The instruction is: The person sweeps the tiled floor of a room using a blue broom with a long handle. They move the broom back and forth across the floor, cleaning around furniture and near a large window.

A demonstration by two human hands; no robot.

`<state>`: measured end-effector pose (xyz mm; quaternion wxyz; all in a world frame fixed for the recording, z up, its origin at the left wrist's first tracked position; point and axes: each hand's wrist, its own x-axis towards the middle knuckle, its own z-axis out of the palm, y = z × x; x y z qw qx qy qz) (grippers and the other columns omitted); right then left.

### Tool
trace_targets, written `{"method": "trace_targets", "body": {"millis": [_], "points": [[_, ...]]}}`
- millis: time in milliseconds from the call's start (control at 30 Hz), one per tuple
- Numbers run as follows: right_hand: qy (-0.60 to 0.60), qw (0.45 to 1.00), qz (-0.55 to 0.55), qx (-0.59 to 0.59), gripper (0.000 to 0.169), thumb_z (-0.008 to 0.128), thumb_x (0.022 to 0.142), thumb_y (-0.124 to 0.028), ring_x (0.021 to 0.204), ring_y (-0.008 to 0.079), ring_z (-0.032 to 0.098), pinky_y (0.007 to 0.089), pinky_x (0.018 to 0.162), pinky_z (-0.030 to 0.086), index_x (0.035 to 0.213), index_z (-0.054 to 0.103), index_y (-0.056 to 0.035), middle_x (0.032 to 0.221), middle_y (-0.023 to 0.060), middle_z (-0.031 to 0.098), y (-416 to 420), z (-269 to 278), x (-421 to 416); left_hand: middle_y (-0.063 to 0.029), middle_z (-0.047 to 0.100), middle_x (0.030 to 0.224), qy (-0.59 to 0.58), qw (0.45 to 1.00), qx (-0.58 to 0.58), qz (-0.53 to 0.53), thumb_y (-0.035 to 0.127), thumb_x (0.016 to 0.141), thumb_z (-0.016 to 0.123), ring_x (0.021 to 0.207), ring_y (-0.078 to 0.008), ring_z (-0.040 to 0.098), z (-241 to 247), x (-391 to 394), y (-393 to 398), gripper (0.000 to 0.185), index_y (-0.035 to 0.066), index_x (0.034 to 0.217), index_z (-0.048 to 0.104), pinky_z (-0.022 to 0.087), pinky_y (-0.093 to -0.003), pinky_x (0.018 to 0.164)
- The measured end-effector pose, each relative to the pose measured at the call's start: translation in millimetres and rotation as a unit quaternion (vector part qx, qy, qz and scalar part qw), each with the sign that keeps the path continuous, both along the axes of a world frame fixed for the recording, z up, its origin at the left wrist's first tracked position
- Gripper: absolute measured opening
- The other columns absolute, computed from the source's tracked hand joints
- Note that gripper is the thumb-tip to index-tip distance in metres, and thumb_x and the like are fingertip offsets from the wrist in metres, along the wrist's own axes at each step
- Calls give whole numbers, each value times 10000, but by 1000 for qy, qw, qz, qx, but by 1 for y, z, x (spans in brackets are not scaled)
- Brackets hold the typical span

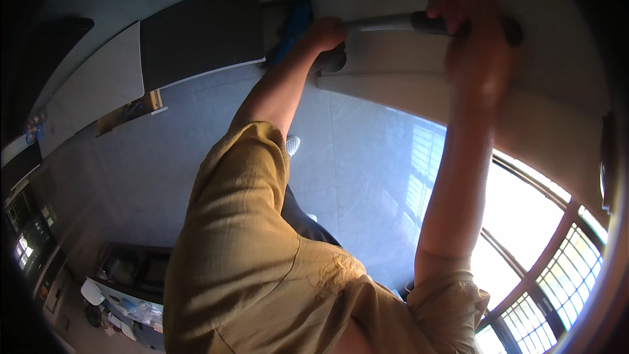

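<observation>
A grey metal pole (pixel 381 22) with a black handle grip (pixel 428 23) runs nearly level across the upper part of the view, close to the pale wall. My left hand (pixel 328 34) is closed around the pole's left end. The black grip sits in my right hand (pixel 474 14), and its dark end sticks out beyond my wrist. Below my left hand is a dark rounded part (pixel 332 60); whether it belongs to the pole I cannot tell. Partly hidden behind my left forearm, a blue object (pixel 297 22) stands in the shadowed corner.
A low cabinet with a black panel (pixel 204 34) and a white panel (pixel 100 81) lines the left wall. Grey tiles (pixel 196 152) cover the floor. A barred window (pixel 570 275) lets in strong light at right. Plastic-wrapped items (pixel 142 312) lie on a table at lower left.
</observation>
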<state>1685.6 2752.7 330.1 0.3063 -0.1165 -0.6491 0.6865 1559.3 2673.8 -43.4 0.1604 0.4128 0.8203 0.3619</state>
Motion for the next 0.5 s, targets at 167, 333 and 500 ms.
{"method": "trace_targets", "body": {"millis": [167,333,500], "points": [[-45,990,-94,94,81,663,851,-29,595,169,668,261,574,528,782,683,10,716,81,700,-53,5,69,-207,699,1044,-109,992,-27,-56,334,843,648,1009,-380,664,19,55,-30,308,79,1002,720,532,-453,841],[-106,983,-148,4,181,585,896,-56,606,181,606,335,648,528,725,616,-7,647,107,592,-115,18,167,-161,707,913,-143,984,-44,-99,273,789,708,902,-332,688,32,141,-85,227,81,909,694,531,-421,765],[-96,977,-181,-55,201,630,928,-41,643,153,620,261,594,467,734,619,10,728,111,669,-159,3,301,-160,694,904,-149,963,-82,-209,253,766,730,898,-343,679,9,240,-129,217,75,873,667,531,-424,761]]}}
